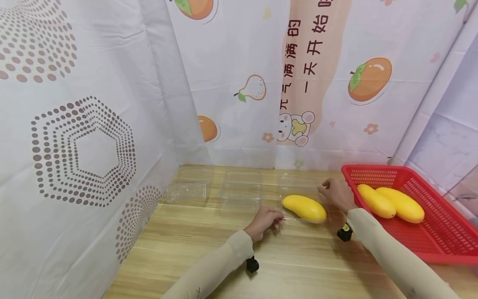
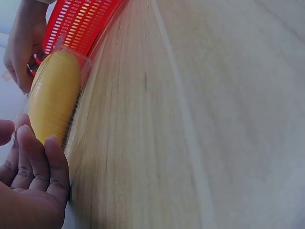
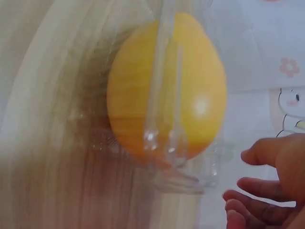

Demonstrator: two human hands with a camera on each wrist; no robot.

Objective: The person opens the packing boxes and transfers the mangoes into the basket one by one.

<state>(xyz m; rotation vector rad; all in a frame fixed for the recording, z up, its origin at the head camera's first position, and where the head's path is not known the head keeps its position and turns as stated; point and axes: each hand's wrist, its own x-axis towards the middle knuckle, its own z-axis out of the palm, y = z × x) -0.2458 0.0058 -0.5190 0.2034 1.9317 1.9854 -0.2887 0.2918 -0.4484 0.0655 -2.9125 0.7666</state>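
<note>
A yellow mango [image 1: 304,207] lies in a clear plastic box [image 3: 207,179] on the wooden table, its wall and edges showing in front of the fruit in the right wrist view. At the box's near left corner, my left hand [image 1: 266,220] pinches the thin plastic edge between thumb and fingers, with the other fingertips close by the mango [image 2: 55,95]. My right hand [image 1: 337,194] is at the far right of the box, beside the red basket. Its fingers [image 3: 255,188] are loosely bent and apart from the mango, with nothing between them.
The red plastic basket [image 1: 448,207] on the right holds two more yellow mangoes [image 1: 399,203]. Left of the working box stand two more clear boxes, a middle box [image 1: 240,191] and a left box [image 1: 186,192]. A printed curtain [image 1: 231,50] hangs behind the table.
</note>
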